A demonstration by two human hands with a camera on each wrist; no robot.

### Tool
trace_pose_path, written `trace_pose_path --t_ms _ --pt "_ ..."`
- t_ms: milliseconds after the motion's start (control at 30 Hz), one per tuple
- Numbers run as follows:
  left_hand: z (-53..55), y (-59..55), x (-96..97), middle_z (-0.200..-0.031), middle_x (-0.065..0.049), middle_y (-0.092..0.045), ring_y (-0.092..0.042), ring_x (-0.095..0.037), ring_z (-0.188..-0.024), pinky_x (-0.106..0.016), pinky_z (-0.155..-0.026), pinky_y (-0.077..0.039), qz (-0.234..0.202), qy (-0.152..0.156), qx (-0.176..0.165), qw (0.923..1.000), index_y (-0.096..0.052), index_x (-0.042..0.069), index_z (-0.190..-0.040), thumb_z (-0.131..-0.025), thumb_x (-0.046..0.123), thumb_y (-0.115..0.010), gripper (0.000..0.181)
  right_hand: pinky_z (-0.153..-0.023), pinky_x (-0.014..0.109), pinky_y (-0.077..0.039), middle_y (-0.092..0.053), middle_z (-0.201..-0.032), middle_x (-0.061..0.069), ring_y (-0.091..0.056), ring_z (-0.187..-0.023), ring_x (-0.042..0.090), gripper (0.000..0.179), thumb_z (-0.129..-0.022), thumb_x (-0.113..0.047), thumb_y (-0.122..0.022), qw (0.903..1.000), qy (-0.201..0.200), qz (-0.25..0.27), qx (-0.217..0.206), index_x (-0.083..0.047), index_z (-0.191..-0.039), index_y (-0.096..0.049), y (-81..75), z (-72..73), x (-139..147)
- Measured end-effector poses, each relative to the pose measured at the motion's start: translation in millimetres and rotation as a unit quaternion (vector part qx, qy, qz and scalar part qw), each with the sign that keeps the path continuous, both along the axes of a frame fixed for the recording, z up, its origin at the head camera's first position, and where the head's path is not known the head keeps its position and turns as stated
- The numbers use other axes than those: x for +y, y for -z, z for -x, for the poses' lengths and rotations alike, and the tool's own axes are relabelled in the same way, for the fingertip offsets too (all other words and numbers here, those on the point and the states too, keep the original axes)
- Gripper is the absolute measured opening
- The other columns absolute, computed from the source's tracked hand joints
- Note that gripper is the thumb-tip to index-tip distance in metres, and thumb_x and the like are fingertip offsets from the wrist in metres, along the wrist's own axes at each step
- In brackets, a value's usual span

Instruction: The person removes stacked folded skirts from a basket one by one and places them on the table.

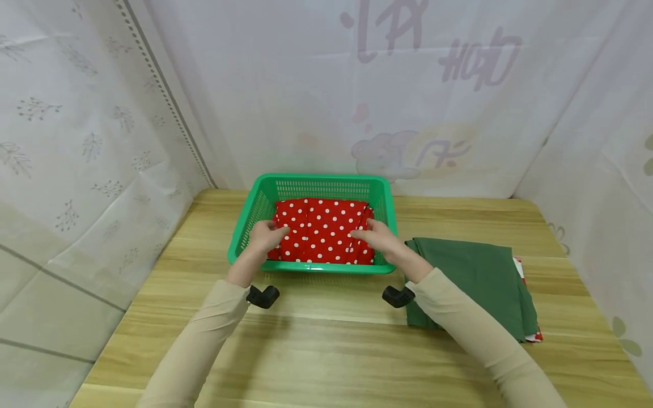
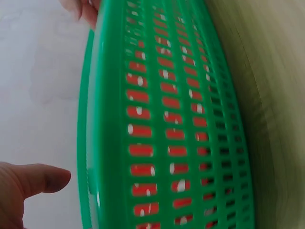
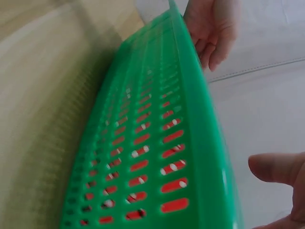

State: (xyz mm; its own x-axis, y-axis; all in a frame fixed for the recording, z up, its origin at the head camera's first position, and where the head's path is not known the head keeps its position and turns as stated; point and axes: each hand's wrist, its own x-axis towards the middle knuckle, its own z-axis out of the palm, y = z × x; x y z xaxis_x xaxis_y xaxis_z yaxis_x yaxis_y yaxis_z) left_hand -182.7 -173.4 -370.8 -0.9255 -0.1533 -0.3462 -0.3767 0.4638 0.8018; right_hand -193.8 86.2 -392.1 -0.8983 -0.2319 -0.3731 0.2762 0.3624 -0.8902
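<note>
We find the red dotted cloth (image 1: 326, 229) folded inside the green basket (image 1: 311, 267), near the worktop's (image 1: 326, 351) far edge, its long axis running left to right. The left hand (image 1: 264, 237) is at its left end, the right hand (image 1: 381, 238) at its right, neither clearly nearer. Both are spread; we cannot tell whether they touch cloth.

Tabletop (image 1: 326, 357): wood grain is running from side to side
Green cloth (image 1: 469, 269): is lying folded at the tabletop's right
Red-and-white cloth (image 1: 535, 338): is showing past the green cloth's right edge
Back sheet (image 1: 285, 96): is hanging behind the tabletop, bearing mauve lettering (image 1: 363, 34)
Left sheet (image 1: 61, 181): is showing grey sprigs (image 1: 92, 147)
Right sheet (image 1: 586, 187): is showing green leaves (image 1: 631, 347)
</note>
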Motion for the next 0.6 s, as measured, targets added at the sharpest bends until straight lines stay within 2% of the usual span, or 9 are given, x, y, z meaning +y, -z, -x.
trace_pose_path --t_ms 133,233,433,600 --pt "6.8 0.2 -8.3 -0.135 -0.026 -0.036 -0.037 -0.037 -0.121 -0.048 -0.099 -0.04 0.024 0.0 -0.031 0.9992 -0.028 -0.011 -0.138 -0.093 0.021 -0.052 0.061 -0.108 0.049 -0.027 -0.016 -0.152 0.02 -0.024 -0.134 0.036 0.077 -0.093 -0.021 -0.055 0.9984 0.029 0.037 -0.032 0.005 -0.147 -0.007 3.8 3.3 -1.9" --pt "9.3 1.7 -13.4 -0.132 -0.026 -0.037 -0.038 -0.036 -0.116 -0.048 -0.098 -0.04 0.036 -0.004 -0.046 0.9983 -0.028 -0.012 -0.136 -0.093 0.021 -0.05 0.059 -0.108 0.051 -0.026 -0.02 -0.15 0.019 -0.024 -0.134 0.035 0.076 -0.093 -0.02 -0.055 0.9967 0.047 0.051 -0.042 0.005 -0.147 -0.009 5.6 5.9 -3.0" --pt "11.0 7.5 -20.1 -0.123 -0.026 -0.039 -0.039 -0.033 -0.105 -0.047 -0.094 -0.042 0.046 -0.004 -0.066 0.9968 -0.029 -0.015 -0.131 -0.093 0.022 -0.047 0.056 -0.106 0.054 -0.026 -0.019 -0.15 0.018 -0.023 -0.133 0.035 0.077 -0.092 -0.023 -0.055 0.9955 0.059 0.042 -0.061 0.003 -0.148 -0.008 6.9 6.6 -7.4" --pt "14.0 10.4 -19.7 -0.123 -0.024 -0.038 -0.038 -0.034 -0.109 -0.047 -0.096 -0.04 0.046 0.003 -0.092 0.9947 -0.028 -0.013 -0.133 -0.093 0.023 -0.048 0.058 -0.102 0.052 -0.032 -0.033 -0.14 0.019 -0.033 -0.128 0.035 0.067 -0.092 -0.021 -0.055 0.9939 0.078 0.044 -0.064 0.003 -0.144 -0.02 10.4 6.9 -12.8"
